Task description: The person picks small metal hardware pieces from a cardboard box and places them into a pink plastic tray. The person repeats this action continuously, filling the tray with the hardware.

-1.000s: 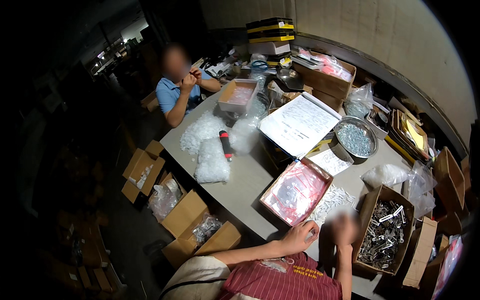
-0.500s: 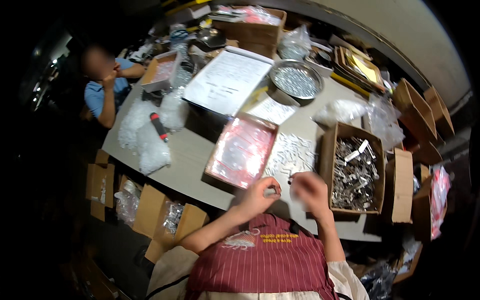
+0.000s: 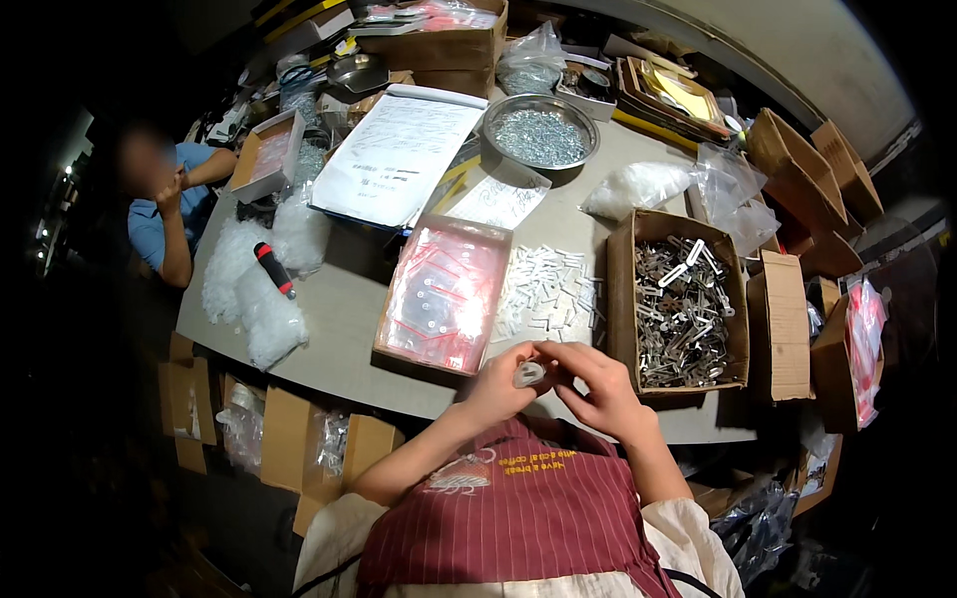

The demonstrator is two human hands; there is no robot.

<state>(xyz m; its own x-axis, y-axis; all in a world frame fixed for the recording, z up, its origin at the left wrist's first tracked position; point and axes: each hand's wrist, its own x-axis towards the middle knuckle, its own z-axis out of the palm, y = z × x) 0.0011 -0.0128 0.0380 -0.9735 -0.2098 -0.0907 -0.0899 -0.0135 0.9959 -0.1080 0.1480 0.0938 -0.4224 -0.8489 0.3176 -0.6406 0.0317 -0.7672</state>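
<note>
My left hand [image 3: 501, 386] is closed around a small pale, glossy piece [image 3: 529, 374] near the table's front edge; its exact kind is too small to tell. My right hand [image 3: 596, 387] meets it, fingers curled in and fingertips against the left ones, hiding whatever they pinch. Just beyond the hands lies a spread of small white strips [image 3: 546, 289]. To their left stands a shallow cardboard box [image 3: 383, 344] of clear bags with red edges. On the right, a deeper cardboard box [image 3: 625, 299] holds many slotted metal clips [image 3: 685, 314].
Behind are a metal bowl [image 3: 541, 132] of small shiny parts and a clipboard with papers [image 3: 401, 154]. Bags of white pieces [image 3: 269, 317] with a red-and-black tool [image 3: 274, 269] lie left. Open cartons [image 3: 294, 439] stand below the table. Another person [image 3: 159, 214] sits at far left.
My right hand has moved left from beside the clip box to meet my left hand. A pale piece now shows in the left fingers. The whole view has shifted a little.
</note>
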